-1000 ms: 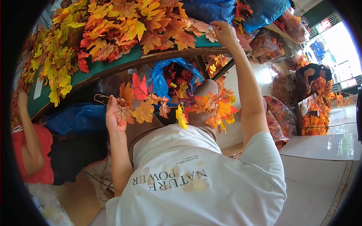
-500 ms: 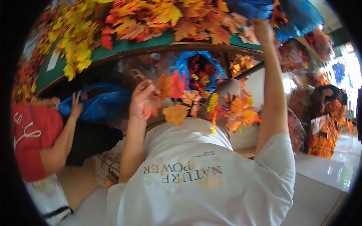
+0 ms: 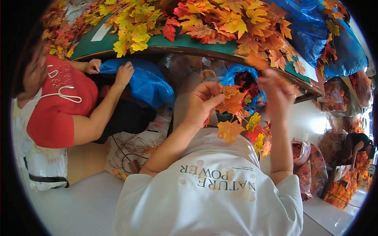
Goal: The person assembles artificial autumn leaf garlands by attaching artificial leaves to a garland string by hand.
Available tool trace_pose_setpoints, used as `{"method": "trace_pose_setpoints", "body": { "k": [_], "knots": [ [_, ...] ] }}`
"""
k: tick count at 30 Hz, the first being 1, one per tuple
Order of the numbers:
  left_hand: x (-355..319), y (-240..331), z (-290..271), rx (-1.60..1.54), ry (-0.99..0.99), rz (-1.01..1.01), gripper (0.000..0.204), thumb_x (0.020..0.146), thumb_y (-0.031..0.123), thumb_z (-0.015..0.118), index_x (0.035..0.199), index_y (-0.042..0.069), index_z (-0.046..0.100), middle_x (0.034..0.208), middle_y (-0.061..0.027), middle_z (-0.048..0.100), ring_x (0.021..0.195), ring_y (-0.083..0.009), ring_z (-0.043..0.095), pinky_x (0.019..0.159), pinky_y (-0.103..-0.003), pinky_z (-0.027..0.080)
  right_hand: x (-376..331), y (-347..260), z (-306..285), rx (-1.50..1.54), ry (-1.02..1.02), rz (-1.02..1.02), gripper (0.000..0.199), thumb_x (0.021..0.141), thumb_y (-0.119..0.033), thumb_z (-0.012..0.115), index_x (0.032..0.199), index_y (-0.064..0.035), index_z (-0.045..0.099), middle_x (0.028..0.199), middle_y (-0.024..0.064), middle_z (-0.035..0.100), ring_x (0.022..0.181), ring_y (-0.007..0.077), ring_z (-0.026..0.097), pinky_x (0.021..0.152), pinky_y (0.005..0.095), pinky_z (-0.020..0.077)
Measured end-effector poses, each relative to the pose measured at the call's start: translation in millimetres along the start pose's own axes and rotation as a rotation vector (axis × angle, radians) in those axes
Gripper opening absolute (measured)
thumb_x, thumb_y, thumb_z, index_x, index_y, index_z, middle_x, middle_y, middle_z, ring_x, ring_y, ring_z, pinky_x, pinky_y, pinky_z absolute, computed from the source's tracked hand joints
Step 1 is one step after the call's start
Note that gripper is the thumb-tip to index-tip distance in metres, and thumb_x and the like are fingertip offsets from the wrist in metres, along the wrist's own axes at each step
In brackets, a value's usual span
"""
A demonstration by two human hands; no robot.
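Right now the left hand (image 3: 201,104) pinches the garland (image 3: 230,131) between thumb and fingers, its leaves trailing below and toward the right hand (image 3: 278,94). That hand is blurred, an orange leaf (image 3: 256,61) near its fingertips; whether it grips the leaf, I cannot tell. Beyond both hands, heaped leaves (image 3: 232,23) cover much of the table (image 3: 212,44).

We see bright, diffuse light over the green table (image 3: 94,46), its front edge bowed by the fisheye. Below the table's right end, white glare bleaches the pale floor (image 3: 319,125); under the tabletop, we find shade. Near its edge, motion smears the right hand (image 3: 278,94); the left hand (image 3: 201,103) looks sharper.
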State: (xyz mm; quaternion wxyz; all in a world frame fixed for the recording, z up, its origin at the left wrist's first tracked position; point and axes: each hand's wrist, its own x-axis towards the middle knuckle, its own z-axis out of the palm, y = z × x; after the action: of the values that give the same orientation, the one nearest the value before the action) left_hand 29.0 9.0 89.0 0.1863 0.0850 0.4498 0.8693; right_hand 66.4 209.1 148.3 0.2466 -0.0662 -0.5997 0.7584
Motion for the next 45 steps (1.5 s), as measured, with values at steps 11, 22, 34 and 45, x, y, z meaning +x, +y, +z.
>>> {"method": "trace_pose_setpoints", "body": {
  "k": [11, 22, 34, 45],
  "knots": [
    [-6, 15, 20, 0.054, 0.002, 0.085, 0.037, 0.076, -0.01, 0.063, 0.11, 0.002, 0.054, 0.073, 0.0, 0.055, 0.069, -0.0064, 0.055, 0.064, -0.018, 0.044, -37, 57, 47, 0.597, -0.028, 0.459, 0.013, 0.082, -0.007, 0.066, 0.093, 0.0, 0.064, 0.087, 0.0073, 0.066, 0.075, 0.012, 0.063, 0.067, 0.022, 0.0524],
    [-8, 12, 22, 0.114, 0.012, 0.064, 0.037, 0.077, -0.004, 0.064, 0.112, 0.004, 0.054, 0.074, 0.0003, 0.057, 0.065, -0.0069, 0.057, 0.046, -0.016, 0.04, -45, 62, 40, 0.589, -0.068, 0.599, 0.013, 0.085, -0.013, 0.065, 0.092, -0.0014, 0.065, 0.079, 0.0027, 0.063, 0.069, 0.0089, 0.059, 0.06, 0.0231, 0.0494],
    [-5, 4, 15, 0.115, 0.002, 0.054, 0.036, 0.077, -0.008, 0.062, 0.111, 0.001, 0.054, 0.079, -0.0035, 0.061, 0.072, -0.0109, 0.061, 0.063, -0.02, 0.049, -49, 69, 39, 0.609, -0.092, 0.626, 0.012, 0.087, -0.015, 0.062, 0.087, -0.0033, 0.062, 0.076, 0.003, 0.06, 0.066, 0.0107, 0.057, 0.058, 0.0255, 0.0479],
    [-2, 0, 12, 0.164, 0.038, 0.009, 0.037, 0.075, -0.01, 0.062, 0.111, 0.0, 0.055, 0.08, -0.0045, 0.061, 0.074, -0.0112, 0.062, 0.069, -0.022, 0.05, -51, 66, 44, 0.722, 0.059, 0.783, 0.013, 0.087, -0.019, 0.062, 0.094, -0.0097, 0.057, 0.085, 0.0018, 0.058, 0.077, 0.0121, 0.056, 0.064, 0.0268, 0.0473]
  ]
}}
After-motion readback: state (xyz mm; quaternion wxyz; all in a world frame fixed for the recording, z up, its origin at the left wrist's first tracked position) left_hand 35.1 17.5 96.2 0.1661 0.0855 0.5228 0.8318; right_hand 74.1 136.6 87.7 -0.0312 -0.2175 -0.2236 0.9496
